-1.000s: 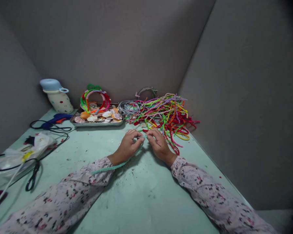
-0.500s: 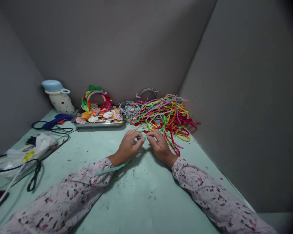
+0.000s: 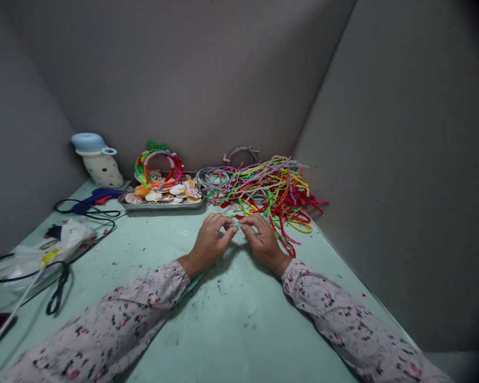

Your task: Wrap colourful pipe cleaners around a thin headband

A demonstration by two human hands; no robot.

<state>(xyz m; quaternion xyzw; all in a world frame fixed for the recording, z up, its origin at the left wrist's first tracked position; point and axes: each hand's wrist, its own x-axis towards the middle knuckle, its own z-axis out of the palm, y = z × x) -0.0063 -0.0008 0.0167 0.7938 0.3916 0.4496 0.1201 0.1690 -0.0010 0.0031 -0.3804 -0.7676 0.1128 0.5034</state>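
My left hand point(image 3: 212, 238) pinches a teal pipe cleaner point(image 3: 238, 225) between thumb and forefinger. Close beside it on the right, my right hand point(image 3: 262, 240) pinches the same pipe cleaner, so only a short bit shows between the fingertips. Its loose tail hangs beneath my left wrist, mostly hidden by the sleeve. Just behind the fingertips, a bit of red and green fuzzy stem shows; whether it is joined to the teal one I cannot tell. Past my right hand lies a tangled heap of coloured pipe cleaners point(image 3: 277, 186).
A metal tray point(image 3: 163, 206) of seashells stands at the back, with pipe-cleaner-wrapped rings point(image 3: 142, 169) propped in it. Coiled grey wire point(image 3: 213, 180) sits beside it. At left are a bottle point(image 3: 99, 165), black cables point(image 3: 58, 287) and a plastic bag point(image 3: 74, 236). Grey partitions enclose the table.
The teal pipe cleaner's tail has swung from across my left cuff to below the wrist and sleeve. Both hands keep nearly the same place and pinch; the view has shifted slightly.
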